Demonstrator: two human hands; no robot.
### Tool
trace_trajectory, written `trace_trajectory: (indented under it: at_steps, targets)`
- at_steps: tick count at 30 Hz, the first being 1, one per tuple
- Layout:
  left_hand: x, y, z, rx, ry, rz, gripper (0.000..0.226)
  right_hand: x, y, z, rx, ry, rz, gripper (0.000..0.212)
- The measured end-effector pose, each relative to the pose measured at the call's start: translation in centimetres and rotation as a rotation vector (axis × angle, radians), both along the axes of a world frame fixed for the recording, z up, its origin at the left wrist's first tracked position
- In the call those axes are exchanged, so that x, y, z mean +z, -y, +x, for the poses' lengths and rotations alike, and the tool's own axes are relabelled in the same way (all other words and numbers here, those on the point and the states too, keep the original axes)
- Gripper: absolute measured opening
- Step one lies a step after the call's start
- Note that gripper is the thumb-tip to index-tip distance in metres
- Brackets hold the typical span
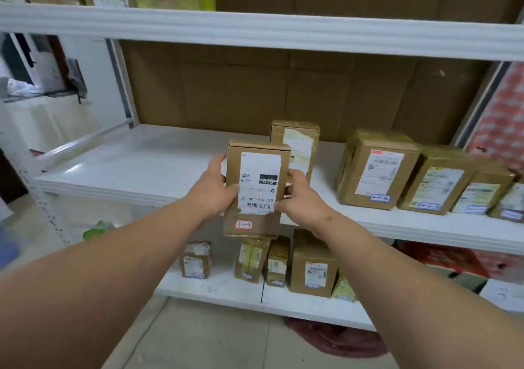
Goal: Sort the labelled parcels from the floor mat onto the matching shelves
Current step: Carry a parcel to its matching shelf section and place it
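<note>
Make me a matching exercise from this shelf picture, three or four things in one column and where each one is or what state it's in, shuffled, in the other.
Things
1. parcel with the red-edged tag
2. parcel with the torn label
3. parcel with the blue tag
4. dark red mat

Places or states
A. on the floor under the lowest shelf
B. held in both hands
C. upright on the middle shelf, just behind the held one
D. on the middle shelf, at the left end of the row on the right

Pairs: 1-B, 2-C, 3-D, 4-A
</note>
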State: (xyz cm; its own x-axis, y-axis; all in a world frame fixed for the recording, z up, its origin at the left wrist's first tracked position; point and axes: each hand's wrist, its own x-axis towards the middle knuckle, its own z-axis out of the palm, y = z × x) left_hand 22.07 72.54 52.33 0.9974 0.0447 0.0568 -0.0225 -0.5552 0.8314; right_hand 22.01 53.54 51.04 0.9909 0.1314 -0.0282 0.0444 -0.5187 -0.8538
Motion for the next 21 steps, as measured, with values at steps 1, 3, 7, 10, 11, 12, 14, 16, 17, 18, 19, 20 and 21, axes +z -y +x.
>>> trace_trajectory:
  at_steps: [1, 3, 7, 10, 11, 12, 14, 16, 17, 18, 19, 20, 21]
  targets:
    - [0.2, -0.1, 0.6, 0.003, 0.015, 0.010, 0.074, 0.2, -0.2, 1.0, 0.018, 0.004, -0.012, 0.079]
    - [0.5, -0.5, 1.8, 0.019, 0.049, 0.044, 0.082, 0.7, -0.7, 2.7, 0.060, 0.015, -0.019, 0.084]
    - [1.0, -1.4, 3.8, 0.056, 0.092, 0.080, 0.082, 1.1, -1.6, 5.2, 0.117, 0.012, 0.016, 0.084]
    - [1.7, -2.0, 5.2, 0.042, 0.112, 0.053, 0.074, 1.3, -2.6, 6.8, 0.133, 0.015, 0.018, 0.073]
    - [1.9, -2.3, 5.9, 0.042, 0.116, 0.042, 0.072, 1.5, -3.0, 7.4, 0.129, 0.025, 0.020, 0.064]
    - [1.9, -2.6, 6.7, 0.046, 0.118, 0.036, 0.071, 1.7, -3.3, 7.9, 0.123, 0.037, 0.022, 0.056]
    - [1.9, -3.3, 8.4, 0.056, 0.122, 0.036, 0.069, 2.3, -4.1, 8.7, 0.101, 0.074, -0.001, 0.047]
    - [1.7, -4.0, 10.2, 0.067, 0.122, 0.045, 0.068, 3.0, -4.5, 9.3, 0.075, 0.124, -0.041, 0.047]
    - [1.7, -4.3, 11.1, 0.063, 0.116, 0.057, 0.070, 3.3, -4.7, 9.6, 0.063, 0.139, -0.061, 0.053]
    - [1.7, -4.7, 11.9, 0.052, 0.111, 0.071, 0.074, 3.6, -4.9, 9.9, 0.049, 0.144, -0.073, 0.063]
    - [1.8, -5.1, 12.6, 0.036, 0.112, 0.092, 0.079, 4.0, -5.1, 10.1, 0.036, 0.149, -0.096, 0.074]
    - [2.0, -5.5, 13.3, 0.017, 0.121, 0.117, 0.083, 4.3, -5.5, 10.6, 0.020, 0.159, -0.134, 0.083]
    - [2.1, -5.8, 13.8, -0.004, 0.139, 0.139, 0.086, 4.7, -5.8, 11.1, 0.006, 0.177, -0.190, 0.090]
